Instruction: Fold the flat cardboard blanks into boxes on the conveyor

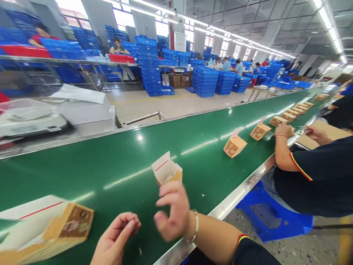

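Observation:
Over the green conveyor belt (118,158), my right hand (175,211) is slightly blurred, its fingers apart and curved. Just beyond its fingertips is a small carton (176,172), its white-lined flap raised with a red strip across it; whether they touch I cannot tell. My left hand (117,237) is closed, thumb against the fingertips, and anything pinched there is hidden. Left of it lies a larger-looking, nearer brown printed carton (78,222), also with its flap up and cut off by the frame edge. Pale contents show inside both cartons, too unclear to name.
Further along the belt stand more cartons (234,146). At right, a co-worker's hand (284,130) reaches over them, near a blue stool (275,213). A metal rail (226,208) edges the belt. Beyond are a scale (30,119), stacked blue crates (149,66) and other workers.

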{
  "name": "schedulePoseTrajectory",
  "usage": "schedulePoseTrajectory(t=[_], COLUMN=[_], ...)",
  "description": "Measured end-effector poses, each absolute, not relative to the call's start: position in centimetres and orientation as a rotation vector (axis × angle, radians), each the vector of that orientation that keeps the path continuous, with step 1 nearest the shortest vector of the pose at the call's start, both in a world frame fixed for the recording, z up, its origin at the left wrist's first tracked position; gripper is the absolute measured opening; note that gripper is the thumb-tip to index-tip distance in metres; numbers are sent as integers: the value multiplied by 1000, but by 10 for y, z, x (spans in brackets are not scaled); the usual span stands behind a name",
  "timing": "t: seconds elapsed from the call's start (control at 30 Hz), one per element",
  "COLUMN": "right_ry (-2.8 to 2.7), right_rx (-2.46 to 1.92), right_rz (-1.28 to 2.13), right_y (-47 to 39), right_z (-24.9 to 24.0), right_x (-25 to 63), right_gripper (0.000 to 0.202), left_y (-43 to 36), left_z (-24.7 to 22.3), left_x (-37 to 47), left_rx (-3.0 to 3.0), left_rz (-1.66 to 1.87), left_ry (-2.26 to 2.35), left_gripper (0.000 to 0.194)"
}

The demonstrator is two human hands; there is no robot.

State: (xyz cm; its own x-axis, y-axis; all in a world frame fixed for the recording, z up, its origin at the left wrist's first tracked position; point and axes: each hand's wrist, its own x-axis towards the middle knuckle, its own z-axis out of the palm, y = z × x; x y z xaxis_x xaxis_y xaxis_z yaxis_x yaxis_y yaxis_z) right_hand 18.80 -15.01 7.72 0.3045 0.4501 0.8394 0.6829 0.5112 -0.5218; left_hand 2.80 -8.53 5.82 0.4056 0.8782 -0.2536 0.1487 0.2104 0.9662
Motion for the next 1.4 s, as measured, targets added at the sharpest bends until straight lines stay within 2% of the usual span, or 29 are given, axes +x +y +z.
schedulePoseTrajectory(t=[0.1,0.2,0.33,0.43,0.53,0.7,0.83,0.97,1.07,1.23,1.4], right_ry=[-953,-710,-514,-694,-885,-946,-974,-904,-838,-856,-649], right_rx=[-1158,-1096,-1350,-1344,-1278,-1261,-1289,-1372,-1352,-1336,-1478], right_rz=[-391,-266,194,672,828,688,576,420,455,495,338], right_y=[-156,-155,-143,-137,-141,-156,-159,-156,-157,-170,-173], right_z=[94,90,73,66,60,48,43,46,50,60,60], right_x=[236,291,342,350,342,337,337,334,336,345,341], right_gripper=[16,17,31,42,54,69,69,59,56,53,38], left_y=[-80,-82,-87,-92,-100,-104,-91,-74,-68,-75,-86], left_z=[61,64,59,48,38,43,50,37,29,38,43], left_x=[35,51,98,141,172,190,199,208,214,228,247], left_rx=[1401,1667,1984,2222,2387,2585,2546,2517,2448,2390,1925], left_rz=[846,905,895,860,793,742,727,948,1069,1026,1117], left_ry=[1029,914,774,622,660,836,976,653,438,453,497], left_gripper=[53,47,53,66,65,65,70,54,43,26,15])
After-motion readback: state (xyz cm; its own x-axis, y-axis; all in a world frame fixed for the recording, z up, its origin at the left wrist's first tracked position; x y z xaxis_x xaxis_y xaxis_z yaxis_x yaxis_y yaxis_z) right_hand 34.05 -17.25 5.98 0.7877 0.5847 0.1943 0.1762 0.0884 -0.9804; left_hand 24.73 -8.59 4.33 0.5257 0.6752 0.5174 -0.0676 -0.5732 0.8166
